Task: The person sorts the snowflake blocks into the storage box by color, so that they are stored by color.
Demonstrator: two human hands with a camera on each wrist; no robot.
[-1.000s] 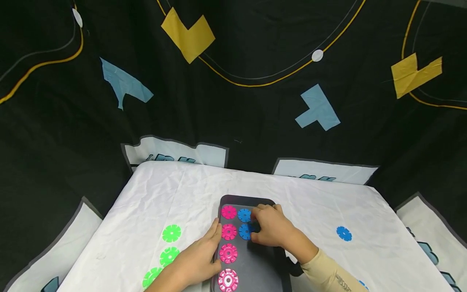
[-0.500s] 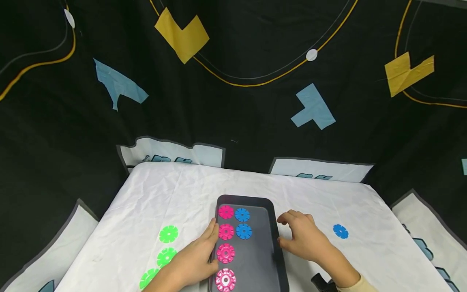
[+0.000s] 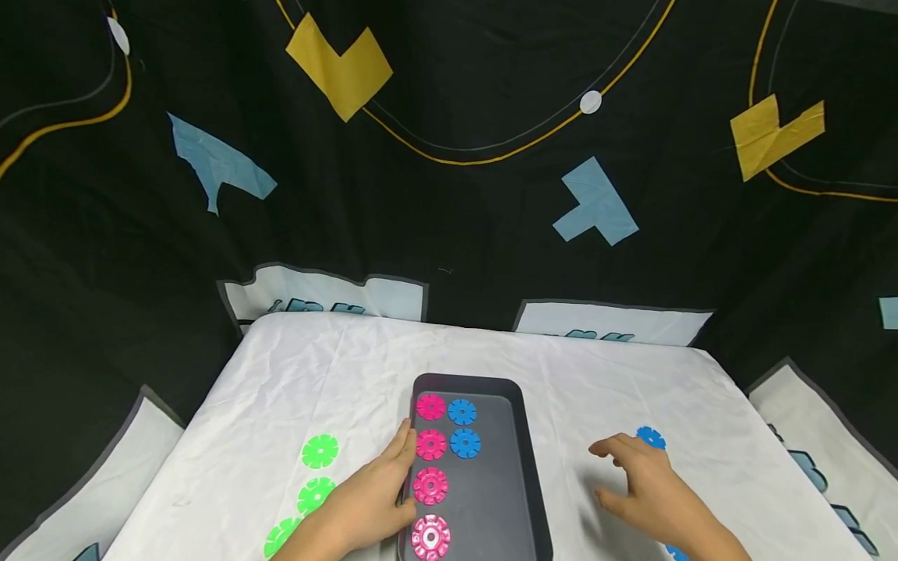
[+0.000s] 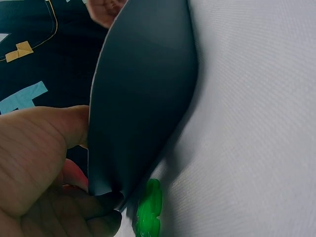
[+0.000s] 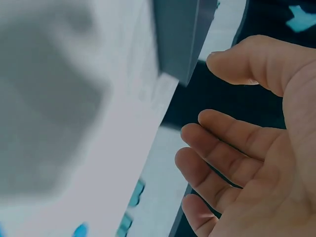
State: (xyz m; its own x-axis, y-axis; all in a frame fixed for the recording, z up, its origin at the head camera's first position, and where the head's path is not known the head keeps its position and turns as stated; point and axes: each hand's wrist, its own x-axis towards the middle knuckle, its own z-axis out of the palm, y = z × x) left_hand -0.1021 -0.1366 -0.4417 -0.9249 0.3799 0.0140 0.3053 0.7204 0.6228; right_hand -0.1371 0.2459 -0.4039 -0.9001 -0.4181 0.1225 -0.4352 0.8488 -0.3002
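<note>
Away from the tray (image 3: pixel 487 499) goes the right hand (image 3: pixel 648 483): a second ago it was over the blue pieces inside, and now it is well clear, out toward the table's right edge. That bares the whole second column, so the latest piece looks settled and the hand free.

White cloth covers the table (image 3: pixel 379 351). The dark tray sits near its middle, short of the far edge, its near end out of sight from where I stand. Along the tray's left rim the left hand (image 3: pixel 375 495) stays put, fingers nearly straight, touching the side without wrapping round it. The right hand's fingers are loosely curved, thumb well apart, nothing between them.

Inside, four pink discs (image 3: pixel 431 407) line the left side; two blue discs (image 3: pixel 462 411) stand beside the farther pair, which I'd call half a column. Green discs (image 3: pixel 319 451) lie toward the table's left edge, the nearest partly behind the left forearm. One loose blue disc (image 3: pixel 651 435) peeks out beyond the right hand, another (image 3: pixel 677 552) below its wrist.
</note>
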